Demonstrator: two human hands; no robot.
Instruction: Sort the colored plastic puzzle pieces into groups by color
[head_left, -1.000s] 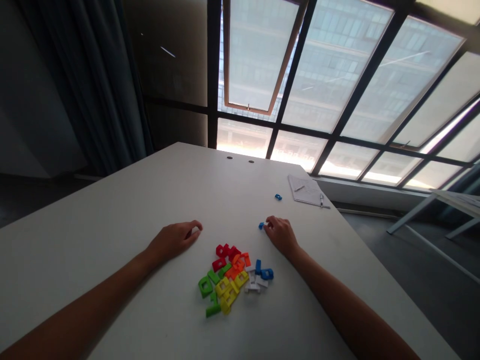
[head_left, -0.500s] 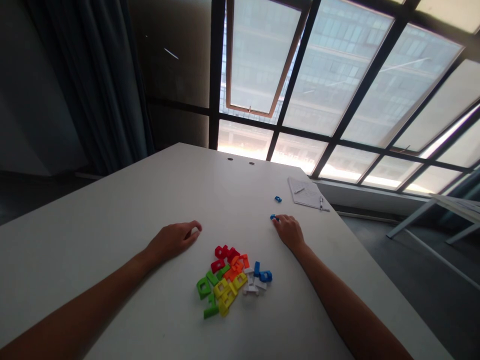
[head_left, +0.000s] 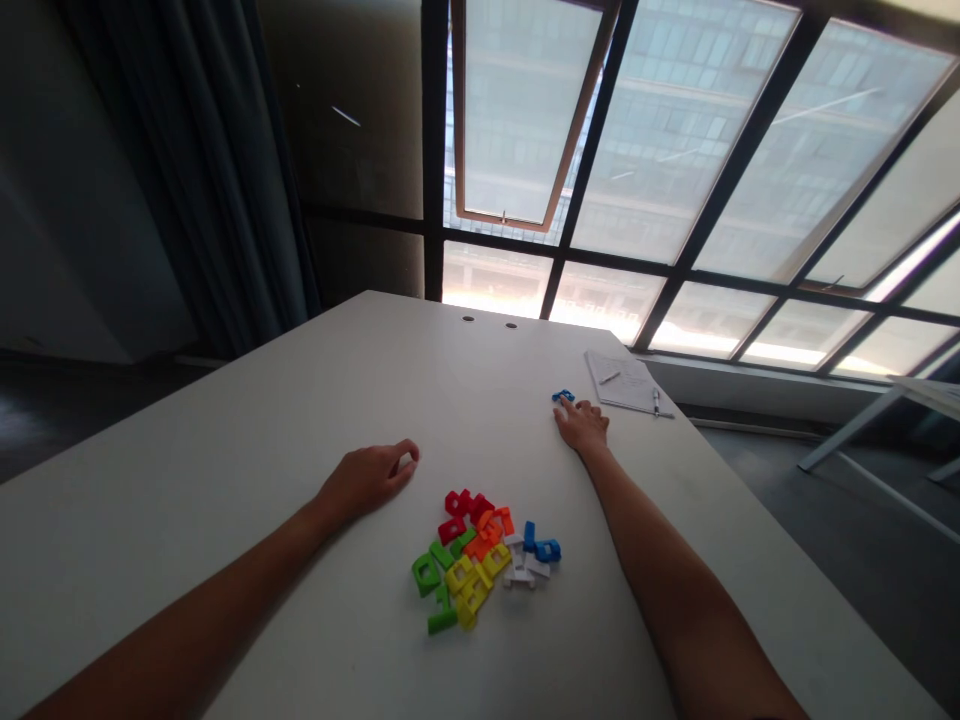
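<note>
And here we are at the white table [head_left: 315, 400], 2 bare hands out on it and a heap of chunky plastic pieces [head_left: 480, 560] right in the thick of the action! That heap is our landmark: red, orange, green, yellow, white and blue pieces, all bunched together, many touching. Up beyond the heap and off to its right, the right hand [head_left: 581, 425] lies flat and open, fingers spread, and its fingertips [head_left: 568, 407] sit right up against 1 small blue piece [head_left: 563, 396], touching it or just beside it, with no grip closed on it! Over on the heap's left, the left hand [head_left: 367, 478] rests on the tabletop, fingers loosely curled but not closed, nothing showing in it. Further beyond the heap, just past the right hand, lies a sheet of paper [head_left: 624, 383] with a pen [head_left: 656, 402] along its edge, and far behind the heap rises a big gridded window [head_left: 600, 150].
</note>
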